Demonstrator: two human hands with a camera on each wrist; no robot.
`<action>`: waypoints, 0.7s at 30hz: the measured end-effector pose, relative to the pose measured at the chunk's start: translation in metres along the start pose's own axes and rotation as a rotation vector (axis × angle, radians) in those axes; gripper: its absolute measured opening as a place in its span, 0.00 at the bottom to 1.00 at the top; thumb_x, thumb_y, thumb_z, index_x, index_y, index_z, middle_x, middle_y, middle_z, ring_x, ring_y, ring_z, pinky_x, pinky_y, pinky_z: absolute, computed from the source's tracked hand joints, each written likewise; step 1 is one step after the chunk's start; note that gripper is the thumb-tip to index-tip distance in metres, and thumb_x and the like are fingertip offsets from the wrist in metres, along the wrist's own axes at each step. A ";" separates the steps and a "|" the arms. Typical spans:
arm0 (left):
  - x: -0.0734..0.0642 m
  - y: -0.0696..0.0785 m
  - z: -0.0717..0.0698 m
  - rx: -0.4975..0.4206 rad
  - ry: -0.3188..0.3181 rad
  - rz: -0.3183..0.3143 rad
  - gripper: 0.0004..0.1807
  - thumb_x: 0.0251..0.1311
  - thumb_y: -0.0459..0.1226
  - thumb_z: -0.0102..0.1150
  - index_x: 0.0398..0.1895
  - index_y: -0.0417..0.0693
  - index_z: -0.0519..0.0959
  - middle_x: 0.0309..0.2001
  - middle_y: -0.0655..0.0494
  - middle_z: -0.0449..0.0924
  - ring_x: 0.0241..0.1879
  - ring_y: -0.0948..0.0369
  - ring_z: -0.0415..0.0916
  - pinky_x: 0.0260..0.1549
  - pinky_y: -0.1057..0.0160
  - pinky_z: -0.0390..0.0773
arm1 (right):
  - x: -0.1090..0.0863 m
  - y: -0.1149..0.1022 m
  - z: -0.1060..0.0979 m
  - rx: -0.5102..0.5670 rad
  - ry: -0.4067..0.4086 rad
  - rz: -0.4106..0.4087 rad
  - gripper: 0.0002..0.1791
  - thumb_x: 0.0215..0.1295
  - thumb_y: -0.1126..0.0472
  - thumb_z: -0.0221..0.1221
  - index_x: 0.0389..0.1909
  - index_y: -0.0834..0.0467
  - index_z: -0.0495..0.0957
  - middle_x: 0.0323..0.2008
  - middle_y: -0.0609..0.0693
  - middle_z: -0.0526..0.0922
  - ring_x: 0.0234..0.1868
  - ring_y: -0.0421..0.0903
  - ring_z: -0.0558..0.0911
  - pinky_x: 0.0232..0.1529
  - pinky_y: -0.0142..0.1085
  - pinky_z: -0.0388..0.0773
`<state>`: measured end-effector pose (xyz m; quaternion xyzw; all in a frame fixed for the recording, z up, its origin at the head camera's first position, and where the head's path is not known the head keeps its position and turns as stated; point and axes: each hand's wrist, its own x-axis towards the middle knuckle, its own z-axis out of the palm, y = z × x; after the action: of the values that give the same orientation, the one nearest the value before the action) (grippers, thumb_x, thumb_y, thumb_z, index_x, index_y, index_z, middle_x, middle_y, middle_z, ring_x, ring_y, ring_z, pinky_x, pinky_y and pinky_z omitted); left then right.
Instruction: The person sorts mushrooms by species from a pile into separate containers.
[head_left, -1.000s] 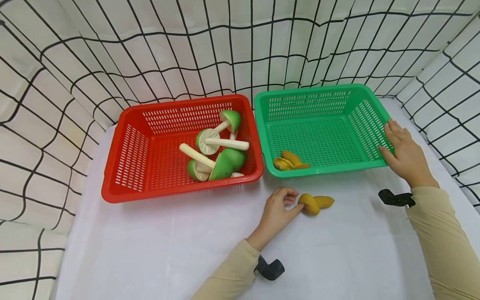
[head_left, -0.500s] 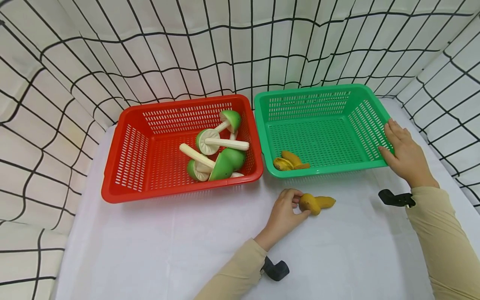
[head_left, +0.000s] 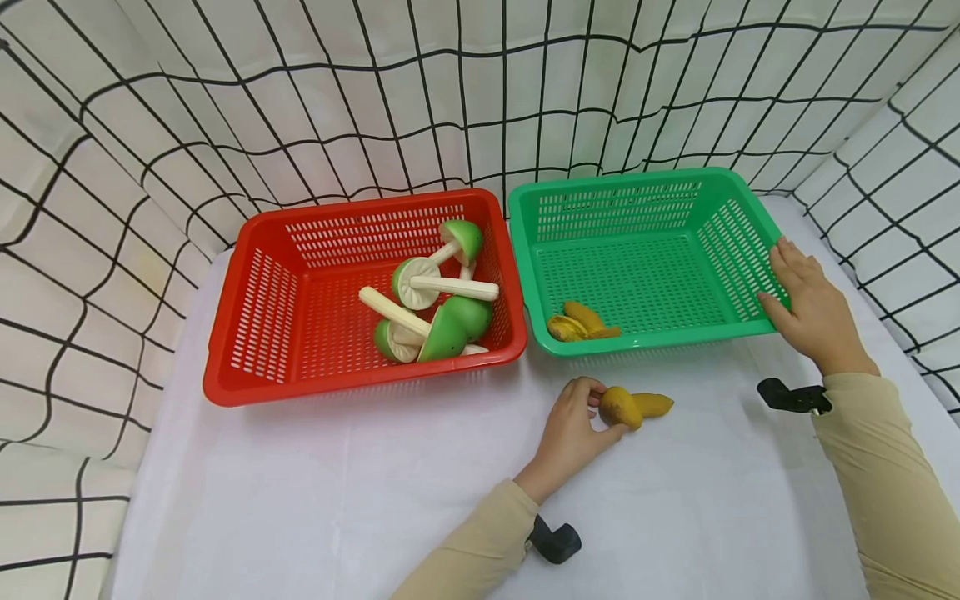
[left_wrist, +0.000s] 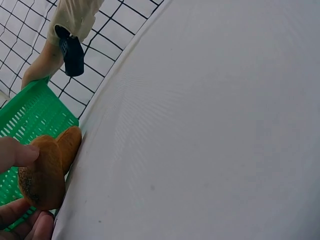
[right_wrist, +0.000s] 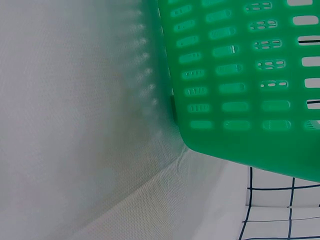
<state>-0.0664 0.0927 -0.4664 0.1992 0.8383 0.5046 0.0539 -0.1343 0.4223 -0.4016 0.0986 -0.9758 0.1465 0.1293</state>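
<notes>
Thumb and fingers of my left hand (head_left: 567,433) pinch the near part of a yellow-brown, banana-like piece (head_left: 622,407) on the white table. A second narrow lobe (head_left: 653,405) extends behind it; whether it is separate I cannot tell. In the left wrist view the thumb (left_wrist: 20,154) presses the top of the piece (left_wrist: 46,175) while fingertips curl below. My right hand (head_left: 813,312) rests on the right rim of the green basket (head_left: 630,340), its fingers straight along the edge. Several similar yellow pieces (head_left: 581,321) lie in that basket's near left corner.
A red basket (head_left: 360,387) stands left of the green one, with several green-capped toy mushrooms (head_left: 446,333) in its right half. White cloth with a black grid (head_left: 450,92) rises behind both baskets and at the sides.
My left hand has moved slightly right and closed around the yellow-brown piece, which has shifted a little to the right. The right hand and both baskets hold nearly still.
</notes>
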 end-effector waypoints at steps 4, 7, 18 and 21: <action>-0.001 -0.001 0.000 0.003 0.002 0.013 0.22 0.46 0.34 0.71 0.43 0.40 0.71 0.39 0.54 0.72 0.38 0.62 0.72 0.38 0.77 0.73 | 0.001 0.000 0.000 0.003 0.001 -0.001 0.35 0.69 0.52 0.41 0.68 0.72 0.52 0.70 0.65 0.52 0.73 0.52 0.47 0.71 0.40 0.39; -0.002 -0.001 0.001 0.008 0.004 0.020 0.22 0.44 0.33 0.71 0.42 0.40 0.71 0.38 0.55 0.71 0.37 0.63 0.71 0.38 0.77 0.72 | 0.001 0.000 0.000 0.007 0.003 0.002 0.35 0.69 0.52 0.42 0.68 0.73 0.53 0.70 0.65 0.52 0.73 0.52 0.47 0.71 0.40 0.39; -0.002 -0.003 0.000 -0.015 0.023 0.017 0.20 0.44 0.33 0.71 0.41 0.41 0.73 0.36 0.56 0.73 0.35 0.64 0.71 0.36 0.77 0.73 | 0.001 0.000 0.001 0.014 0.009 -0.003 0.35 0.69 0.52 0.42 0.68 0.73 0.53 0.70 0.65 0.52 0.73 0.51 0.48 0.71 0.40 0.39; -0.003 -0.003 -0.001 -0.024 0.034 0.033 0.20 0.43 0.32 0.71 0.40 0.41 0.74 0.36 0.56 0.75 0.35 0.64 0.73 0.35 0.76 0.74 | 0.001 0.000 0.000 0.013 0.010 -0.002 0.35 0.68 0.53 0.42 0.68 0.73 0.53 0.70 0.65 0.53 0.73 0.51 0.48 0.71 0.40 0.40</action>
<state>-0.0648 0.0895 -0.4694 0.2036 0.8297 0.5186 0.0339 -0.1356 0.4217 -0.4015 0.0995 -0.9740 0.1533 0.1338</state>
